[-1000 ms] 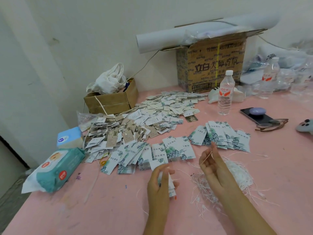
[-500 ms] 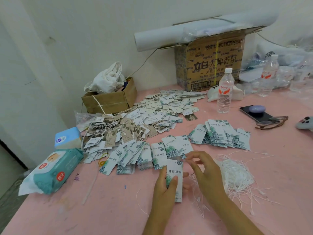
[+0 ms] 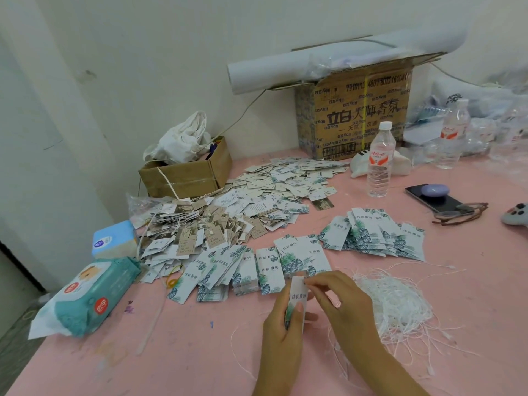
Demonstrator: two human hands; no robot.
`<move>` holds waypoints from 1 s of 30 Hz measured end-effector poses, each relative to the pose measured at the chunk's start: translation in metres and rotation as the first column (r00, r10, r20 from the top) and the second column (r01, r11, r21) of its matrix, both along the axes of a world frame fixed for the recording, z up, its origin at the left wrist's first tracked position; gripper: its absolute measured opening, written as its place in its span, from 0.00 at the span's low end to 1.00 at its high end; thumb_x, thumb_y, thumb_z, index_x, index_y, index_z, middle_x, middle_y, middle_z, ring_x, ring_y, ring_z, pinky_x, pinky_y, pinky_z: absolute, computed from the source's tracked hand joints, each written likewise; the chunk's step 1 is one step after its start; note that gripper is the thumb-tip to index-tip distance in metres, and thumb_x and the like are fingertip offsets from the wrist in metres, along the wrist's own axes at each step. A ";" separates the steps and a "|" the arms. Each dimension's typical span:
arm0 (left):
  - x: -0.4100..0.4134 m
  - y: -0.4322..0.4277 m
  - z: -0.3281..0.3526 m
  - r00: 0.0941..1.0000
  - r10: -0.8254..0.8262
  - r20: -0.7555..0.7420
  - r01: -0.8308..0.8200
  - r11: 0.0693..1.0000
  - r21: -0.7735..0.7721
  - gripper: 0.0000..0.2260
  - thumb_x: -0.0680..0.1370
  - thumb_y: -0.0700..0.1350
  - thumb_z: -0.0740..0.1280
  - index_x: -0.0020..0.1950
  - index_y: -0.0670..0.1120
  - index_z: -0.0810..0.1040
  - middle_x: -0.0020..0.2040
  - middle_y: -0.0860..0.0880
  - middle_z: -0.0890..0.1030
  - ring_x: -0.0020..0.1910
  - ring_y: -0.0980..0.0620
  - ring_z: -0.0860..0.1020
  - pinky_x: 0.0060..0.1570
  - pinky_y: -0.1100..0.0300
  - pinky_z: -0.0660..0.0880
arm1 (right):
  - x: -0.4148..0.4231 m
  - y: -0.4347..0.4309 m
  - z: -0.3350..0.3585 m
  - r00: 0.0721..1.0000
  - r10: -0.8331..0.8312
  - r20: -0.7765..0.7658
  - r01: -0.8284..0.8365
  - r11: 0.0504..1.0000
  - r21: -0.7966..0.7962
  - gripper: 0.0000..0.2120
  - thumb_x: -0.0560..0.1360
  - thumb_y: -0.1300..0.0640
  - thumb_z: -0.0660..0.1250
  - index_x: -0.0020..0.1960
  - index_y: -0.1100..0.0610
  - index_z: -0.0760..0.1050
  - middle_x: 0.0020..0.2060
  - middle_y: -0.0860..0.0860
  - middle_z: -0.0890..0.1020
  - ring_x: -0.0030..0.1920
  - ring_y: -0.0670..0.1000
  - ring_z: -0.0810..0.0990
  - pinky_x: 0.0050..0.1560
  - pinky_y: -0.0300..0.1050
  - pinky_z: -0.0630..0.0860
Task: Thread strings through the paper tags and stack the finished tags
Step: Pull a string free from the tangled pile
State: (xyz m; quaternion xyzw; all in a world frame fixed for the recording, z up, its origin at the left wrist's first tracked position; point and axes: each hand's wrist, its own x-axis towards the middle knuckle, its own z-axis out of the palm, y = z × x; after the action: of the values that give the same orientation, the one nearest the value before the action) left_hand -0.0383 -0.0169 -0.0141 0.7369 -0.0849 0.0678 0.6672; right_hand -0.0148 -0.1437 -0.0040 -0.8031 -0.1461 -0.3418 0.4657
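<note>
Here the left hand (image 3: 281, 318) grips a tag (image 3: 299, 291), thumb pressed across the lower printed face and fingers curled behind. It is held just above the table (image 3: 200, 352), close to the person. The right hand (image 3: 340, 301) has its fingertips (image 3: 310, 281) closed together on the tag's top edge. Whether they also pinch a string end I cannot tell, since no hole or thread shows there. The tag's long axis runs away from the person, nearly upright in view, with the top end leaning slightly right and the printed face turned toward the camera. Just right of the hands lies the loose tangle of strings (image 3: 394, 304), and the right forearm passes over some strays. Beyond the hands sit overlapping rows (image 3: 268, 267) of like tags. The likely trouble is the limp thread missing the hole or slipping out again, because its end is fine and hidden under the fingertips. A hard thumb could crease the card. The forearm might drag strays and knot the tangle.
</note>
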 end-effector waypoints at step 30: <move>-0.002 -0.001 0.004 0.999 -0.021 0.048 0.017 0.997 0.078 0.23 0.81 0.43 0.62 0.66 0.71 0.71 0.64 0.61 0.78 0.62 0.58 0.77 0.61 0.55 0.76 | 0.005 -0.004 0.014 0.699 0.547 -0.460 -0.026 0.663 0.748 0.08 0.70 0.61 0.72 0.46 0.65 0.81 0.38 0.58 0.84 0.36 0.51 0.82 0.34 0.42 0.79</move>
State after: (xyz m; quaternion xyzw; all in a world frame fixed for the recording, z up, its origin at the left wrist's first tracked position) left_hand -0.0405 -0.0174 -0.0096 0.7595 -0.1106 0.0761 0.6365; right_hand -0.0097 -0.1478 0.0105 -0.5969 0.0302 0.0165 0.8016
